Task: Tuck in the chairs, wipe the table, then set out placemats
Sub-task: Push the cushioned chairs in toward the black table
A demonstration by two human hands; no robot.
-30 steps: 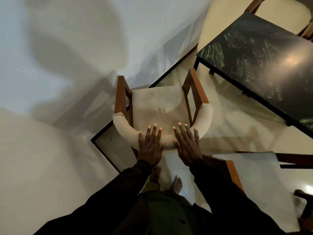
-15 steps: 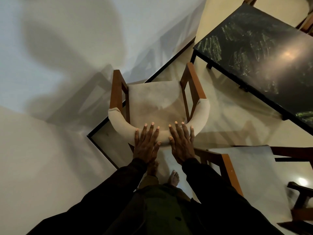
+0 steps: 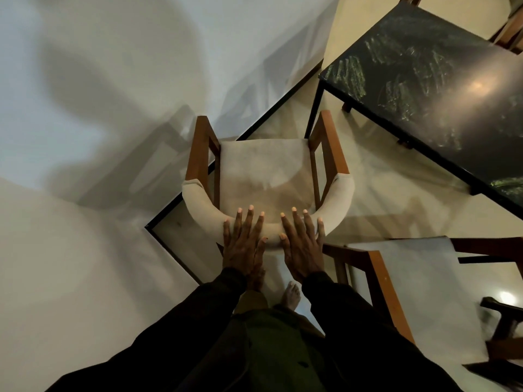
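Observation:
A wooden armchair (image 3: 263, 171) with a beige seat and a curved padded backrest (image 3: 198, 202) stands in front of me on the pale floor, facing away from me toward the wall, with the table to its right. My left hand (image 3: 243, 247) and my right hand (image 3: 302, 247) lie flat side by side on the middle of the backrest, fingers spread, not curled around it. The dark glossy table (image 3: 424, 94), streaked with greenish smears, stands to the upper right, its near corner just beyond the chair's right arm. No placemats or cloth are in view.
A second wooden chair (image 3: 418, 278) with a pale seat stands close on my right, almost touching the first chair's backrest. Part of another chair (image 3: 509, 32) shows behind the table. A white wall (image 3: 113, 108) with black skirting (image 3: 268, 117) closes the left side. My bare foot (image 3: 290, 295) is below.
Both hands have stayed flat on the backrest. The chair has turned slightly and now sits squarer to me, and the view has shifted with it.

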